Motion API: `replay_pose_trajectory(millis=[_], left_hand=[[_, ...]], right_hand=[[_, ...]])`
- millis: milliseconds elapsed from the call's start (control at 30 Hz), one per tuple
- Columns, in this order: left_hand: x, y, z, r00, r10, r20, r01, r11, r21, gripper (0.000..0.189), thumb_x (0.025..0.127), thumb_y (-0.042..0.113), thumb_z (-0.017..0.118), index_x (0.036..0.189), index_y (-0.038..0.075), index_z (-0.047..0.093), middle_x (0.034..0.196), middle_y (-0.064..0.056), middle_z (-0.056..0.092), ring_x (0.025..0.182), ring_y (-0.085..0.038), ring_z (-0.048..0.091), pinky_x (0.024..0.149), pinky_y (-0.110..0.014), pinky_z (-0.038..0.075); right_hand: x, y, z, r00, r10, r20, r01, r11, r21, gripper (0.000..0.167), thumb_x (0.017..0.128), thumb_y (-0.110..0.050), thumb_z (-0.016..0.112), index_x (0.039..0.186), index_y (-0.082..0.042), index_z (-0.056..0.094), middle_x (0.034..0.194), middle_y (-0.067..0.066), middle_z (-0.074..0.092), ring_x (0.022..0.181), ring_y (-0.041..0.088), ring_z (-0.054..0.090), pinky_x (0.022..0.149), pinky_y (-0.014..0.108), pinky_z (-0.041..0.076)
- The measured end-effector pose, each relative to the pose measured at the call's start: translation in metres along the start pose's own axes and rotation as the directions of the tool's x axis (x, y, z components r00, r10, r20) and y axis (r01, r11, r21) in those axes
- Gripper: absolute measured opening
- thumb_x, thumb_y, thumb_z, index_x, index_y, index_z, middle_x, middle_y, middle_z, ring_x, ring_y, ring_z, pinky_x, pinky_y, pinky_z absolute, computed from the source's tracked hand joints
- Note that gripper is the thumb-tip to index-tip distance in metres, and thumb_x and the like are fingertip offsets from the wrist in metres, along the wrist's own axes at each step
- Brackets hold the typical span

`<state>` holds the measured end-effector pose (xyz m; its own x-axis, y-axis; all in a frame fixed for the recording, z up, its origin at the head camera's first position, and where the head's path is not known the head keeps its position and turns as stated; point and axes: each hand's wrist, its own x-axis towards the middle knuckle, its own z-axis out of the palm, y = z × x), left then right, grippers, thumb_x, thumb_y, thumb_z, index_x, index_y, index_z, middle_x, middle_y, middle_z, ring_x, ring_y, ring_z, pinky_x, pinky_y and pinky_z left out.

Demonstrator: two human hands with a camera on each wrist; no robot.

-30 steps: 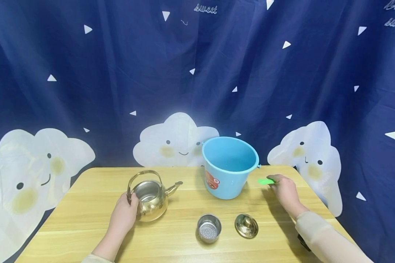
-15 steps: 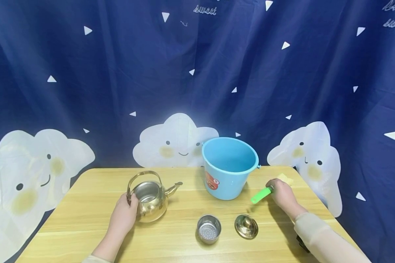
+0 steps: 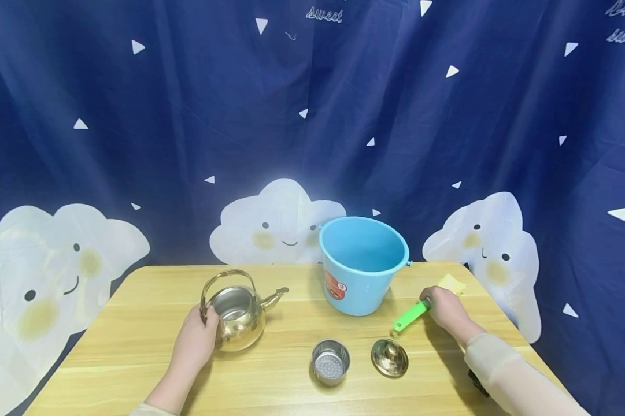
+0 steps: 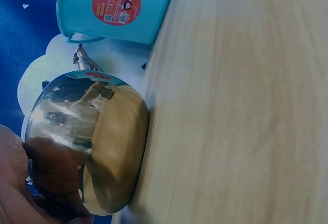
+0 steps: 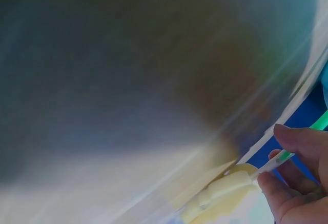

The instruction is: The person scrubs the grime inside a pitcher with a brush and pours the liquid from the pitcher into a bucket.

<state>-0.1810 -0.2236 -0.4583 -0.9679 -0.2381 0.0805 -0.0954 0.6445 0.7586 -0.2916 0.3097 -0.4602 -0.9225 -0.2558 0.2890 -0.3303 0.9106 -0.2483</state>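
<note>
A shiny gold teapot (image 3: 243, 330) stands lidless on the left of the table, its spout pointing right. My left hand (image 3: 195, 340) grips it on the near left, by the foot of the arched handle; some fingers are hidden behind it. On the right, my right hand (image 3: 447, 312) holds a sponge brush by its green handle (image 3: 411, 316), which slants down toward the table. Beyond the knuckles shows the brush's yellow sponge head (image 3: 452, 284). In the right wrist view the thumb and fingers pinch the brush's stem, the sponge (image 5: 223, 193) past the fingertips.
A light blue bucket (image 3: 361, 292) stands at the back, between teapot and right hand. Nearer the front, a metal strainer cup (image 3: 330, 365) and a gold lid (image 3: 389, 358) lie side by side on the wooden table (image 3: 276, 387). A dark curtain (image 3: 270, 127) hangs behind.
The brush has turned in my right hand: its green end swung down toward the lid, and the yellow sponge came into sight behind the hand. My left hand and the teapot stayed put.
</note>
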Motion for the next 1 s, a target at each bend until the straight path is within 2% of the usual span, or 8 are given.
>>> replay_pose_trajectory(millis=[233,467,767,1000], left_hand=[[0.0003,0.0,0.0005,1.0,0.002,0.001,-0.002,1.0,-0.006,0.048,0.109,0.036,0.025,0.108,-0.005,0.05,0.083,-0.012,0.057,0.069,-0.022,0.055,0.055,-0.034,0.046],[-0.0003,0.0002,0.0003,1.0,0.007,-0.009,-0.007,1.0,-0.001,0.049,0.109,0.035,0.026,0.112,-0.007,0.05,0.083,-0.013,0.056,0.07,-0.024,0.056,0.056,-0.035,0.047],[0.0,0.0004,0.0001,1.0,0.008,-0.019,-0.008,1.0,0.008,0.046,0.108,0.035,0.027,0.107,-0.004,0.051,0.084,-0.013,0.056,0.074,-0.025,0.057,0.06,-0.038,0.05],[-0.0004,-0.0001,0.0002,0.999,0.017,-0.027,-0.016,1.0,0.011,0.052,0.108,0.035,0.027,0.119,-0.011,0.049,0.087,-0.015,0.058,0.079,-0.029,0.06,0.07,-0.049,0.054]], right_hand=[[0.0003,0.001,0.0018,1.0,-0.02,0.007,0.02,1.0,-0.02,0.033,0.063,0.02,0.056,0.081,-0.003,0.072,0.083,0.013,0.073,0.079,0.038,0.068,0.076,0.054,0.056],[-0.0007,0.0013,0.0028,1.0,-0.017,0.011,0.018,0.999,-0.031,0.032,0.064,0.02,0.057,0.081,-0.002,0.072,0.083,0.013,0.072,0.078,0.037,0.068,0.076,0.053,0.056],[0.0003,0.0015,0.003,0.999,-0.012,0.031,0.014,0.999,-0.042,0.034,0.063,0.02,0.058,0.084,-0.001,0.073,0.086,0.016,0.072,0.08,0.039,0.068,0.077,0.053,0.056],[0.0007,0.0004,0.0023,0.998,-0.004,0.063,0.008,0.998,-0.058,0.03,0.068,0.017,0.06,0.086,-0.002,0.074,0.088,0.015,0.072,0.081,0.038,0.068,0.077,0.053,0.056]])
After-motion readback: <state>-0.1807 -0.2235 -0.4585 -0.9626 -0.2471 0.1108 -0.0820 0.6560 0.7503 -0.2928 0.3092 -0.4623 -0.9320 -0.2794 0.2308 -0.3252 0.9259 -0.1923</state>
